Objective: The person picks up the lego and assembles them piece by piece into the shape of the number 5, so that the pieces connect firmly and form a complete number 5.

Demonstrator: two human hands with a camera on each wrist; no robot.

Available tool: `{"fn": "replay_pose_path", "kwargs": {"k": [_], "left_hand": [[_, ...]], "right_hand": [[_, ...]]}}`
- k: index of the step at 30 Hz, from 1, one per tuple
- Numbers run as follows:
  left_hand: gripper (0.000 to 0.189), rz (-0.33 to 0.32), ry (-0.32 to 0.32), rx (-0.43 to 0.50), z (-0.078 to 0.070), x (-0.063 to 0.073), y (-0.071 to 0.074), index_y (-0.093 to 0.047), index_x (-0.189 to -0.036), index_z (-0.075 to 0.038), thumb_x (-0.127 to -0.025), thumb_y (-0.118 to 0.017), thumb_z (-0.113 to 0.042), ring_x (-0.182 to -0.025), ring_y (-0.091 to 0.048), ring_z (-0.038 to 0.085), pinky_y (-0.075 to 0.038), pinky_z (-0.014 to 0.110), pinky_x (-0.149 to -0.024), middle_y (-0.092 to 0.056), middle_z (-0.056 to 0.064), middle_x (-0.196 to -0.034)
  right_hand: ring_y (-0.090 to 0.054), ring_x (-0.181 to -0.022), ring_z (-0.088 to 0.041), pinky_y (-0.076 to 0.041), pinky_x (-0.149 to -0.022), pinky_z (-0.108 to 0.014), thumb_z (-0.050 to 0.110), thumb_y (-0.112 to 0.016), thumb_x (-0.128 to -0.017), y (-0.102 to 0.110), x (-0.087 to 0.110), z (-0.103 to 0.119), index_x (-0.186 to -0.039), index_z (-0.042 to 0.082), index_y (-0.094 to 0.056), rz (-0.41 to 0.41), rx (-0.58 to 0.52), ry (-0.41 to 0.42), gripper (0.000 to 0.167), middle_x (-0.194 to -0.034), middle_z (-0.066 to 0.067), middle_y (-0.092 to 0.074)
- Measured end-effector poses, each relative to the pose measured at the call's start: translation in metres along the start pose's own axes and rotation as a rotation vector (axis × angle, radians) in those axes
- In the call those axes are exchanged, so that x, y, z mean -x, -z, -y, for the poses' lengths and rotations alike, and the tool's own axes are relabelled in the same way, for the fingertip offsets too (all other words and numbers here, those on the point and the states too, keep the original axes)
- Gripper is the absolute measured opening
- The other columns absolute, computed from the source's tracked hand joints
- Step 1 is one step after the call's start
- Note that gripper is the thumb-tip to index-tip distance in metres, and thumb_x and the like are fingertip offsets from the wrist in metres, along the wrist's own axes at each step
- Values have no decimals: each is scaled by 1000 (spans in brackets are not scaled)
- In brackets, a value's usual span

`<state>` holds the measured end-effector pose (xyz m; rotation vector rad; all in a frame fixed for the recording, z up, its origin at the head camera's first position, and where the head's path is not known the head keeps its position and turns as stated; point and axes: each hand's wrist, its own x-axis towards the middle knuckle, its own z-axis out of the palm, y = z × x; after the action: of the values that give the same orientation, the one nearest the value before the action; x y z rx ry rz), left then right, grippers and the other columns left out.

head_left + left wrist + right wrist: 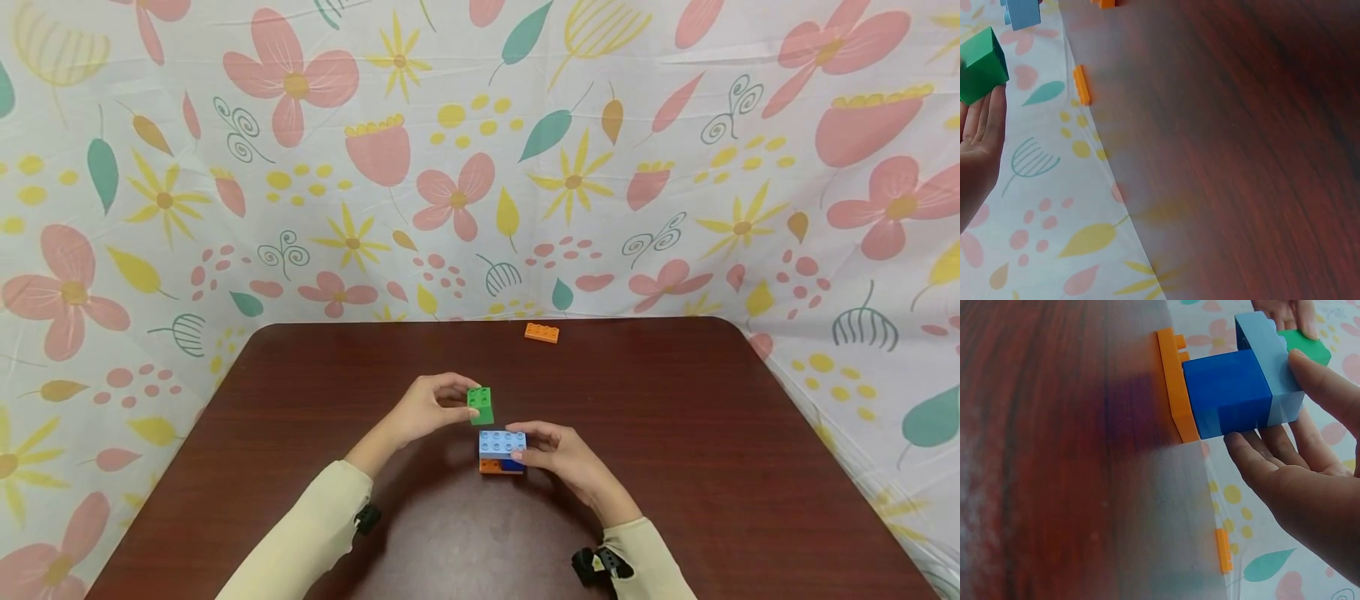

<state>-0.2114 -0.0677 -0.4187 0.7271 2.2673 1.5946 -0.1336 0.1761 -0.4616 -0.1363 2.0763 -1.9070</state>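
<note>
A green toy building brick [480, 406] is pinched between the thumb and fingers of my left hand [431, 410], just behind and above a small stack. That stack has an orange plate [1175, 387] on the table, a dark blue brick [1229, 390] on it, and a light blue brick [502, 443] with studs on top. Thumb and fingers of my right hand [566, 462] grip the stack from its right side. In the left wrist view the green brick [984, 65] shows apart from the light blue one [1022, 14].
A loose orange plate [542, 333] lies near the far edge of the dark brown table [337, 350]. Behind the table hangs a white cloth [465, 100] printed with flowers and leaves.
</note>
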Motion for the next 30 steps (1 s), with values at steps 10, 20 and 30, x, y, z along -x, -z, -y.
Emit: {"fn": "replay_pose_path", "kwargs": {"k": [10,20,30], "left_hand": [[33,36,-32,-1,3,9,-4,-68,-115,-12,-83,-77,-15,-95,-64,18,-54,34,-83,-68,5,-102],[34,38,-26,-14,5,16,-10,-67,-115,-11,-82,-77,-11,-96,-63,20,-54,35,-80,-68,5,-102],[33,51,-52,-30,5,19,-14,-69,-112,-13,-81,-78,-14,-95,-64,17,-54,31,-82,-68,3,-101]], "right_hand": [[-60,-103,-21,-51,-87,-32,20,-72,-87,1,-2,-2,-128,5,-61,0,-5,-4,45,-122,-12,-60],[-60,-102,-20,-50,-88,-36,20,-72,-88,2,-2,-2,-129,3,-59,19,-12,6,46,-123,-14,-60],[-60,-101,-20,-51,-88,-36,20,-72,-88,2,-2,-2,-129,4,-58,17,-25,-6,46,-123,-14,-59]]}}
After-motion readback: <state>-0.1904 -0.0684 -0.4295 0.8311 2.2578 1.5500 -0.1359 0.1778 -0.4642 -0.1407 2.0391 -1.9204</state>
